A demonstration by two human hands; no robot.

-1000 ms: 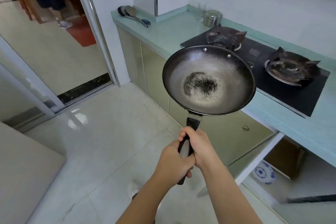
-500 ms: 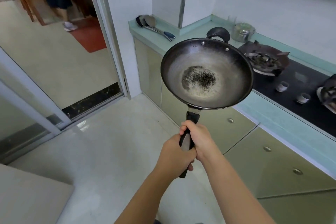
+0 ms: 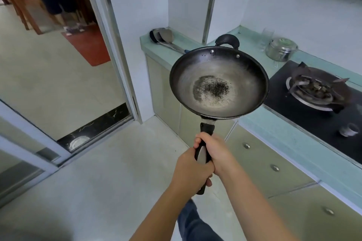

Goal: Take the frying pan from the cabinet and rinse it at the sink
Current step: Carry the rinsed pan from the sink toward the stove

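Well off to the left of the fingers, a doorway (image 3: 58,49) opens onto a pale glossy floor with a red mat (image 3: 86,45) and the legs of another person beside wooden furniture. Nearer in, the left hand (image 3: 191,172) is wrapped fully closed around the lower part of the frying pan (image 3: 219,82) handle, fingers curled under it, and the right hand (image 3: 214,152) is clenched just above and beside it, thumb side toward the bowl, so the two fists touch. The pan is held out in the air ahead of the knuckles, roughly level, over the floor in front of the green cabinet doors; no sink is in view. It looks like dark, stiff metal, wide and shallow with a riveted loop handle on the far rim and a burnt, speckled patch in the centre. I judge it fairly heavy and front-loaded, which suits a two-handed grip on the black, moulded stick handle; the loop would serve as a second hold. Beyond the fingertips lie metal spatulas (image 3: 164,38) on the smooth teal counter (image 3: 290,143); to the right sit a shiny steel lidded pot (image 3: 281,49) and a black glass hob (image 3: 313,92).
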